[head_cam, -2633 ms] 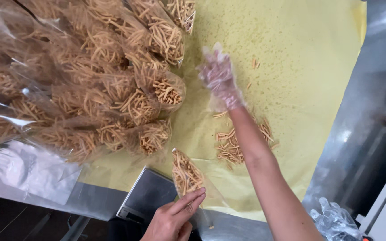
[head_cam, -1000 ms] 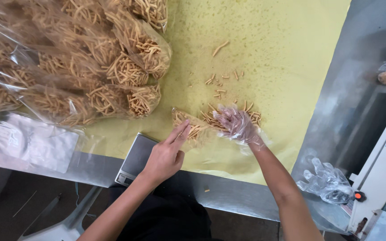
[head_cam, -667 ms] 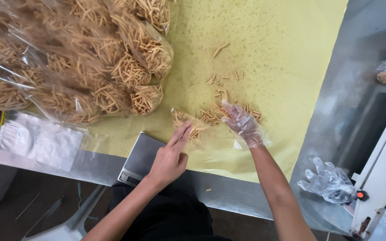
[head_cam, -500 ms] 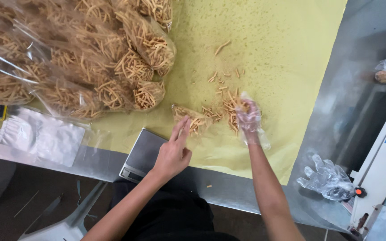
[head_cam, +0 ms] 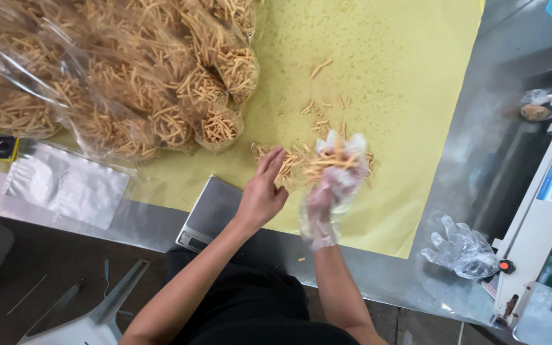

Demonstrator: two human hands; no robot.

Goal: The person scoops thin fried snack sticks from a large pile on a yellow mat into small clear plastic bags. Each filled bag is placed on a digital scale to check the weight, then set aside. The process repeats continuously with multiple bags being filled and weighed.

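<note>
Head view: at the centre of the frame the right hand, in a clear plastic glove, is cupped palm up with its fingers curled around a small heap of fried snack sticks, lifted just off the yellow sheet. The bare left hand lies just to the left of it, fingers held straight and close together, tips resting on a thin clear bag that lies flat on the sheet with a few sticks in it. The bag's long axis runs left to right, and the end nearer the gloved hand sits right beside the heap, so the right hand is the nearer one to that end; whether it is the open end cannot be told. Loose sticks are scattered above the hands. A pile of filled bags fills the upper left. A grey scale sits at the bench edge below the left hand, and a spare crumpled glove lies at lower right.
</note>
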